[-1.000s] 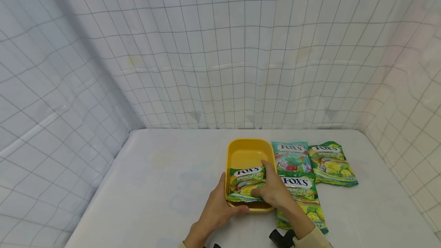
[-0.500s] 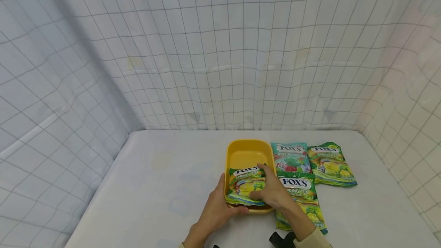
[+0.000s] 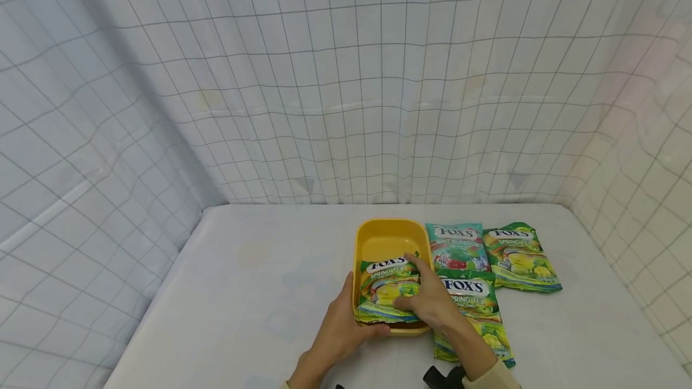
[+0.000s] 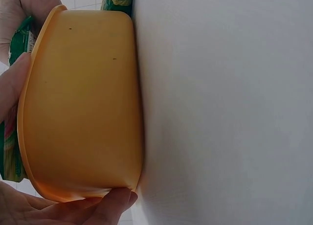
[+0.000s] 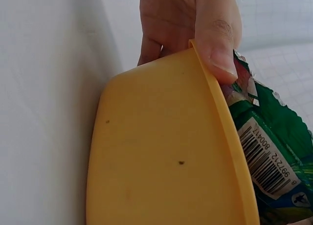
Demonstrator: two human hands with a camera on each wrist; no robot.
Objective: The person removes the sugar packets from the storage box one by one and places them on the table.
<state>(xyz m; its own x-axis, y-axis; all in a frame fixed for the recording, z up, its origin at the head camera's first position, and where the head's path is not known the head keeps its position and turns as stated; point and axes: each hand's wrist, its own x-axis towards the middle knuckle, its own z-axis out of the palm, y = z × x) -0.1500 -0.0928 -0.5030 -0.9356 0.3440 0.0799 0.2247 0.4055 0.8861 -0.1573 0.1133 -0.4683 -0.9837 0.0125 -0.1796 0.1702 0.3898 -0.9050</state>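
On the white table stands a yellow plastic tub (image 3: 386, 245). My left hand (image 3: 337, 329) grips its near left corner, thumb along the near rim and fingers against the left side. A green Fox's Spring Tea candy bag (image 3: 386, 287) lies face up in the tub's near part. My right hand (image 3: 432, 302) reaches over the right rim and holds this bag by its right side, thumb on the front and a finger at the top edge. In the right wrist view, the bag's barcode side (image 5: 269, 159) sticks out above the rim. The right hand's other fingers are hidden.
Right of the tub lie a teal Fox's Mint Blossom bag (image 3: 458, 245) and two more Spring Tea bags, one at the far right (image 3: 521, 260) and one nearer (image 3: 470, 300), partly under the right forearm. White gridded cloth walls (image 3: 346, 137) surround the table.
The candy bag in the tub has shifted and tilted slightly, its top right corner now higher beside the right hand's finger. My left hand stays on the tub.
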